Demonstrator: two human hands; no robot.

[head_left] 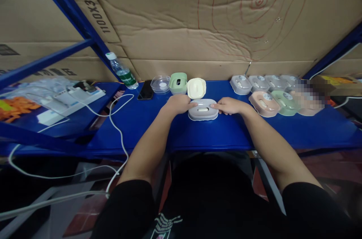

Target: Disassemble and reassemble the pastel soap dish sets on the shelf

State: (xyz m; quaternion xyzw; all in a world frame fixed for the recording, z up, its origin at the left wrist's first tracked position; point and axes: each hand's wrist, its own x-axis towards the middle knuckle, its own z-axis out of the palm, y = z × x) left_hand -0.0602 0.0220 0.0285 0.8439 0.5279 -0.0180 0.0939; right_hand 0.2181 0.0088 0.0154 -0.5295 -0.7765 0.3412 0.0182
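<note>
Between my hands, on the blue tabletop, lies a pale grey rounded plastic box [203,114] with a clear cover and a small white piece in its middle slot. My left hand [180,104] is closed around its left end, thumb on top. From the other side my right hand [227,106] grips the right end, its thumb also on the upper face. Just behind the box rests a cream rounded piece [196,88]. Beside that stands a green box [178,83] with an open slot, and a clear plastic cover [160,85] is to its left.
Several covered boxes in grey, peach [264,104] and green [286,102] stand in two rows at the right. A phone [145,90] and a water bottle [123,71] are at the left. White cable [120,133] hangs over the front edge. Cardboard [169,16] closes off the back.
</note>
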